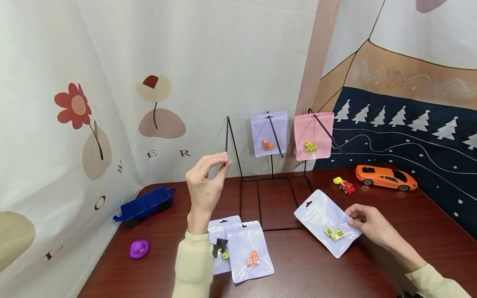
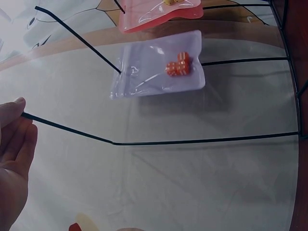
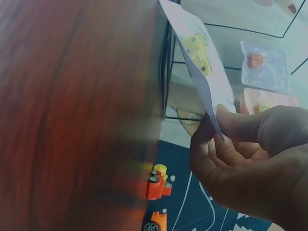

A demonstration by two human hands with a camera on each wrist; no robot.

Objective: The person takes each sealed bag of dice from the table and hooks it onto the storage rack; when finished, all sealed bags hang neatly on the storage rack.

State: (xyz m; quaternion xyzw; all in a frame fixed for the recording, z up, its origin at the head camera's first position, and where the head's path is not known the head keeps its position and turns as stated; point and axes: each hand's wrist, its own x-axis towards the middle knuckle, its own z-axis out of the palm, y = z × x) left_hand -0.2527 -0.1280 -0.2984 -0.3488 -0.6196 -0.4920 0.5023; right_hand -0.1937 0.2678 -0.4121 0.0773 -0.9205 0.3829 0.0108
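My left hand [image 1: 205, 188] pinches the tip of the rack's left black hook [image 2: 67, 129] between thumb and fingers. My right hand [image 1: 370, 225] pinches the edge of a lilac bag [image 1: 316, 215] with yellow dice, held tilted in front of the rack [image 1: 259, 203]. On the middle hook hangs a lilac bag [image 1: 261, 128] with orange dice; on the right hook, a pink bag [image 1: 313, 124] with yellow dice. Two lilac bags lie overlapping near my left forearm, the front one [image 1: 244, 240] with orange dice, the other [image 1: 220, 225] partly hidden, with yellow dice and something black.
At the left of the table [image 1: 294, 273] are a blue trailer [image 1: 145, 204] and a small purple hat-shaped toy [image 1: 139, 249]. At the back right stand a small red and yellow toy [image 1: 344, 185] and an orange car [image 1: 385, 177]. Printed curtains stand behind.
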